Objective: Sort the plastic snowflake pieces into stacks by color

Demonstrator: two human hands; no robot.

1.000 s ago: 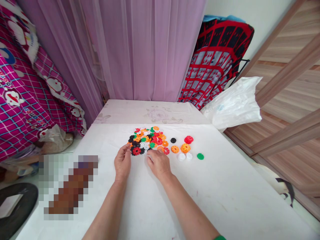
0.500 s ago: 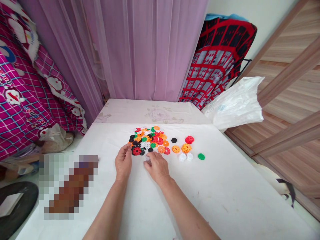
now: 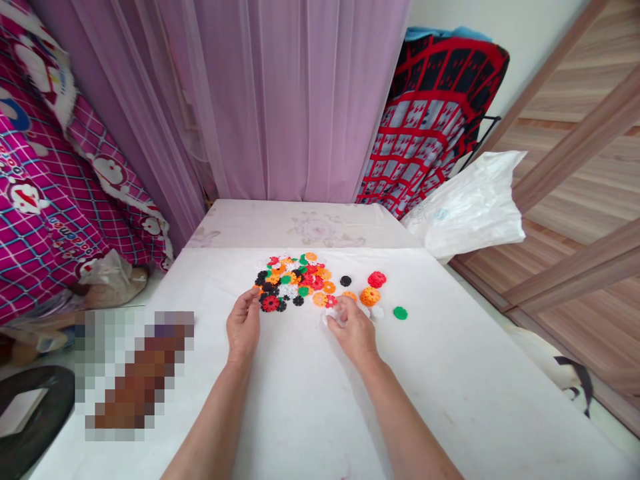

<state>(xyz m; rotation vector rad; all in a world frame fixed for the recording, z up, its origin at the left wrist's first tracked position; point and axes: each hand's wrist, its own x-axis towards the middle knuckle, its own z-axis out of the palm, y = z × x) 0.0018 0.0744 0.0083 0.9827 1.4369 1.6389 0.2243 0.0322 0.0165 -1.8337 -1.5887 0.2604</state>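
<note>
Many flat, notched plastic snowflake discs in red, orange, black, white and green lie in a loose pile (image 3: 295, 280) on the white table. My left hand (image 3: 243, 325) rests at the pile's left edge, fingers curled in against the thumb beside an orange disc; anything between them is hidden. To the right of the pile, my right hand (image 3: 356, 330) pinches a white snowflake disc (image 3: 329, 317). Just past that hand are an orange stack (image 3: 370, 297) and a white disc (image 3: 378, 311), partly covered. Nearby lie red discs (image 3: 377, 279), a black disc (image 3: 345, 281) and a green disc (image 3: 400, 313).
A white plastic bag (image 3: 470, 207) hangs at the table's right rear corner. Purple curtains (image 3: 300, 100) stand behind the table (image 3: 300, 413). On the left is a pixelated patch (image 3: 140, 380). A pink checked cloth (image 3: 65, 180) hangs beyond it.
My right hand has moved right from the front of the pile, carrying a white snowflake disc toward the sorted discs. My left hand has stayed nearly in place.
</note>
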